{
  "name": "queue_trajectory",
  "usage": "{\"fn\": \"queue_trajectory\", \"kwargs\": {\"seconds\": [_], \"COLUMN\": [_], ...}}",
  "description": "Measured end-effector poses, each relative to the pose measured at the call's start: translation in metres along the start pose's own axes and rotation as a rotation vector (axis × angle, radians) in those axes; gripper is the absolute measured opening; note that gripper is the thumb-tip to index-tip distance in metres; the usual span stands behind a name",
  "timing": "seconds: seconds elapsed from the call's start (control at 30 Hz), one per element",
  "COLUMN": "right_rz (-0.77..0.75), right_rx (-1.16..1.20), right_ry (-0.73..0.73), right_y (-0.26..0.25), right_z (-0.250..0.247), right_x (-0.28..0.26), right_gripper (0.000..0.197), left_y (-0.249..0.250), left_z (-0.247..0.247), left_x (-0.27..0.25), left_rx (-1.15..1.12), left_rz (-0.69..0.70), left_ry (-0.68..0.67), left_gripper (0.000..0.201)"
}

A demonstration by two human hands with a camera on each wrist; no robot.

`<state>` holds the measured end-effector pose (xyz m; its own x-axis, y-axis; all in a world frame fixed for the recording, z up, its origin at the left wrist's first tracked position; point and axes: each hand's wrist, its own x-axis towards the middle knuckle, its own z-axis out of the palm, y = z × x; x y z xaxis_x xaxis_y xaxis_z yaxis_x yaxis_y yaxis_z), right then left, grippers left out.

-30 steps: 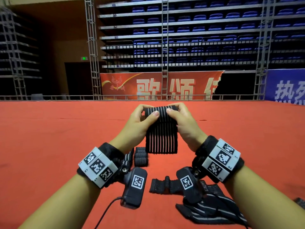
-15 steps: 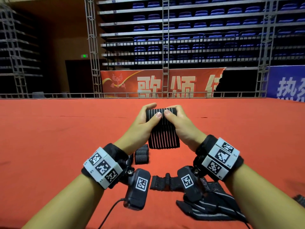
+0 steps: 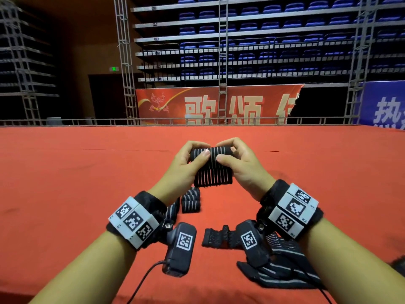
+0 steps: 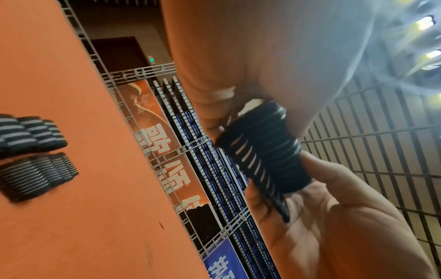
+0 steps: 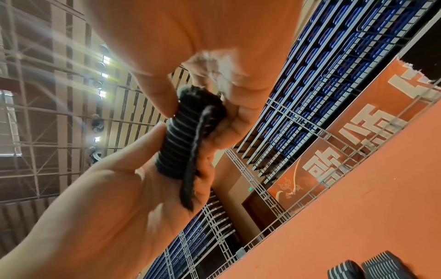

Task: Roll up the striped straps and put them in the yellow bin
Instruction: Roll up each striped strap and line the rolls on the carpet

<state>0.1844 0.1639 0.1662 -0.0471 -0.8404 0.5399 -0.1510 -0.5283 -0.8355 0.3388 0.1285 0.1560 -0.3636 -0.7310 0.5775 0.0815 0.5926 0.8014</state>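
Observation:
A black strap with white stripes [image 3: 211, 164] is held in the air above the red carpet, mostly wound into a roll, with a short tail hanging below. My left hand [image 3: 190, 160] grips the roll's left end and my right hand [image 3: 235, 159] grips its right end, thumbs pressed on the front. The wrist views show the roll [image 4: 267, 152] [image 5: 188, 136] pinched between fingers and thumbs. Rolled striped straps [image 3: 191, 199] lie on the carpet under my left wrist. Loose striped straps [image 3: 278, 266] lie in a heap under my right wrist. No yellow bin is in view.
The red carpet [image 3: 65, 194] stretches far to both sides and ends at a metal railing [image 3: 87, 121]. Beyond it hang a red banner [image 3: 219, 104] and a blue one, with rows of blue seats. A cable [image 3: 142, 281] trails from the left wrist camera.
The hanging tail of the strap has grown shorter and the roll thicker as both hands wound it. The hands have sunk slightly lower.

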Motion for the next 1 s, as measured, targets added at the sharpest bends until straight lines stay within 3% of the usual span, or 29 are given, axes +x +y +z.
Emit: {"fn": "queue_trajectory", "kwargs": {"seconds": [0.13, 0.2, 0.33, 0.43, 0.6, 0.73, 0.83, 0.93, 1.0], "right_rz": [0.114, 0.096, 0.065, 0.218, 0.233, 0.35, 0.442, 0.568, 0.649], "right_rx": [0.071, 0.052, 0.048, 0.125, 0.132, 0.14, 0.048, -0.064, -0.128], "right_ry": [-0.016, -0.04, -0.007, -0.022, 0.027, 0.025, 0.076, 0.05, 0.04], "right_y": [0.007, 0.012, 0.02, 0.032, 0.059, 0.088, 0.127, 0.179, 0.218], "right_z": [0.003, 0.003, 0.006, 0.01, 0.017, 0.028, 0.034, 0.042, 0.048], "right_x": [-0.001, -0.002, 0.0, 0.003, 0.011, 0.02, 0.027, 0.036, 0.043], "right_gripper": [0.008, 0.004, 0.016, 0.013, 0.015, 0.023, 0.036, 0.034, 0.033], "left_y": [-0.009, -0.014, -0.029, -0.037, -0.068, -0.102, -0.136, -0.18, -0.215], "left_z": [-0.002, -0.001, -0.002, -0.008, -0.016, -0.022, -0.025, -0.025, -0.025], "left_x": [-0.003, -0.005, -0.006, -0.006, -0.004, -0.002, 0.001, 0.005, 0.009], "left_rx": [-0.031, -0.051, -0.043, -0.028, -0.055, -0.02, 0.0, 0.007, 0.024], "left_rz": [0.004, -0.035, -0.112, -0.086, -0.181, -0.221, -0.311, -0.483, -0.602], "left_ry": [0.001, 0.001, 0.037, 0.055, 0.11, 0.167, 0.223, 0.254, 0.257], "left_gripper": [0.032, 0.036, 0.016, 0.021, 0.02, 0.018, 0.026, 0.032, 0.021]}}
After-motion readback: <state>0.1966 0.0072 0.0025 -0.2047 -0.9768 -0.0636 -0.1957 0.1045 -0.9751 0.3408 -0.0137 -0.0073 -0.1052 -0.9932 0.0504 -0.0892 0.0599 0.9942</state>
